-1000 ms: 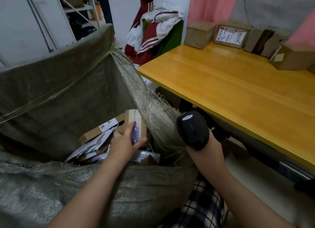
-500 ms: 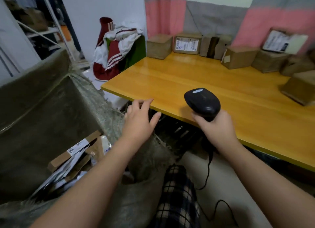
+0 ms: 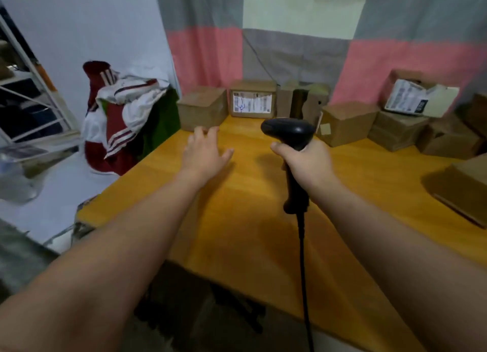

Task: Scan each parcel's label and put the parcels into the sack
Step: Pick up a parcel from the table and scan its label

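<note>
Table middle: broad open lane from near edge to far edge. Far edge walled by row of boxes, curtain close behind them. Stacked boxes crowd far right corner; lone box blocks right side. Scanner cable hangs across near edge. Clothes pile just off left side.

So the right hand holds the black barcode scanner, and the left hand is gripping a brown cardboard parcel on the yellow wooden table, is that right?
Not quite. The head view shows the left hand open and empty above the yellow wooden table, short of the nearest brown cardboard parcel. The right hand does hold the black barcode scanner.
</note>
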`<state>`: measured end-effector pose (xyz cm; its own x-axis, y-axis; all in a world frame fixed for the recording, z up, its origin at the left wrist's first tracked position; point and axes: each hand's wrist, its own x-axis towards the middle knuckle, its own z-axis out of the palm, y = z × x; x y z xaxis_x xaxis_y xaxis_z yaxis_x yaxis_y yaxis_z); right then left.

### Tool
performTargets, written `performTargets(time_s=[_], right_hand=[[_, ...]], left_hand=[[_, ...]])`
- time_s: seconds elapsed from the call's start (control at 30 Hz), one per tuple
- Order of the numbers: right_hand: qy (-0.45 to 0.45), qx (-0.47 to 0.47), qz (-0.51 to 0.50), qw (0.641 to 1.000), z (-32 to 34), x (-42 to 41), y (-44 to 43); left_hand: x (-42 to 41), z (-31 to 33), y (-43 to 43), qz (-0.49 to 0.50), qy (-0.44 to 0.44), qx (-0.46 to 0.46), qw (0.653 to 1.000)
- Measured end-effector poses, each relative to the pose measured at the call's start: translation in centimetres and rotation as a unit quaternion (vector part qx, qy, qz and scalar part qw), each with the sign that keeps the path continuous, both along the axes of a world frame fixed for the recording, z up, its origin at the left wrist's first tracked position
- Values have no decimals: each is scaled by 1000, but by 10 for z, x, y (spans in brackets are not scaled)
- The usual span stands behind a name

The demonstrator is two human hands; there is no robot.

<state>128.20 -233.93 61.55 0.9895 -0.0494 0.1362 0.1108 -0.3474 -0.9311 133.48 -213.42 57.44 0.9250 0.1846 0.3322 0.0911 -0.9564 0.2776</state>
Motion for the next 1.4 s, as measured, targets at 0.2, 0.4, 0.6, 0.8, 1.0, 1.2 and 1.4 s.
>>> performTargets(time_s=[0.2, 0.4, 0.6, 0.8, 1.0, 1.2, 1.4], right_hand=[[24, -6, 10, 1000, -16, 115, 49], [41, 38, 27, 998, -38, 159, 64], [56, 87, 32, 994, -37, 135, 55], [79, 182, 34, 979, -16, 71, 20], [109, 301, -12, 947, -3, -7, -18], [50, 335, 3, 941, 3, -72, -57], [26, 336, 29, 941, 1, -118, -93]], left_hand=[[125, 7, 50, 65, 46, 64, 995], [184, 6, 99, 87, 85, 7, 993], [153, -5, 79, 54, 14, -133, 990], [47, -10, 36, 3, -11, -281, 960], [-59, 2, -5, -48, 20, -430, 901], [-118, 10, -50, -83, 79, -581, 806], [-151, 28, -86, -90, 87, -474, 872]])
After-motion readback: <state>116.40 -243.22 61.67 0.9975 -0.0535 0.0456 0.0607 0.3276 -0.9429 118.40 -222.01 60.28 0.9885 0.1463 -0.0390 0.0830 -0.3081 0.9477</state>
